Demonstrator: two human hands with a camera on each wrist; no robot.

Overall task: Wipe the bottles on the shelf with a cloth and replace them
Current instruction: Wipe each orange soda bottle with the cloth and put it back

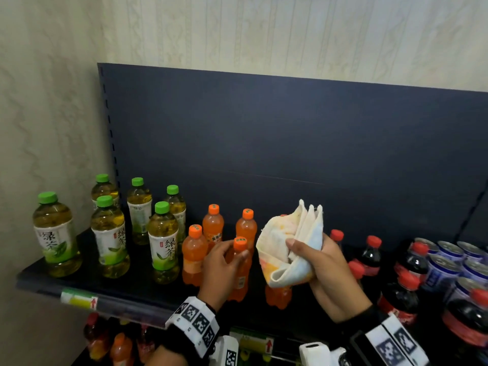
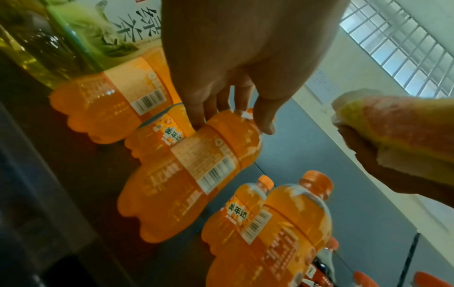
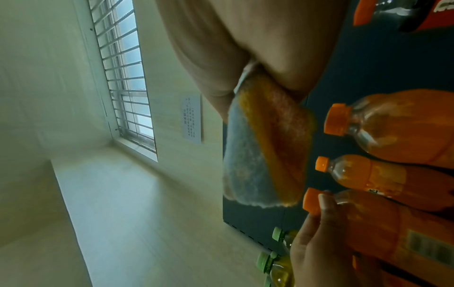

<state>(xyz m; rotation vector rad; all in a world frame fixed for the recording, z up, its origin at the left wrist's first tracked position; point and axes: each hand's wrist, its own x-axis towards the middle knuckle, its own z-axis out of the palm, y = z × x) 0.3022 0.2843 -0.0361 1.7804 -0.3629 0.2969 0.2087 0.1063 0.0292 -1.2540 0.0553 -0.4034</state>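
Observation:
My left hand (image 1: pixel 232 253) grips an orange soda bottle (image 1: pixel 241 282) around its shoulder, just below the orange cap; the bottle stands at the front of the dark shelf (image 1: pixel 132 282). In the left wrist view, fingers and thumb (image 2: pixel 266 124) curl around that same bottle (image 2: pixel 196 174). My right hand (image 1: pixel 306 250) holds a folded pale cloth (image 1: pixel 287 241) with orange and blue tints, raised just right of the bottle and apart from it. The cloth (image 3: pixel 265 155) hangs from the right palm in the right wrist view. Other orange bottles (image 1: pixel 194 249) stand around it.
Several green tea bottles (image 1: pixel 108 233) fill the shelf's left end. Red-capped cola bottles (image 1: pixel 372 254) and drink cans (image 1: pixel 449 262) crowd the right. One orange bottle (image 1: pixel 278 297) stands under the cloth. A dark back panel (image 1: pixel 290 141) rises behind, and a lower shelf holds more bottles (image 1: pixel 121 347).

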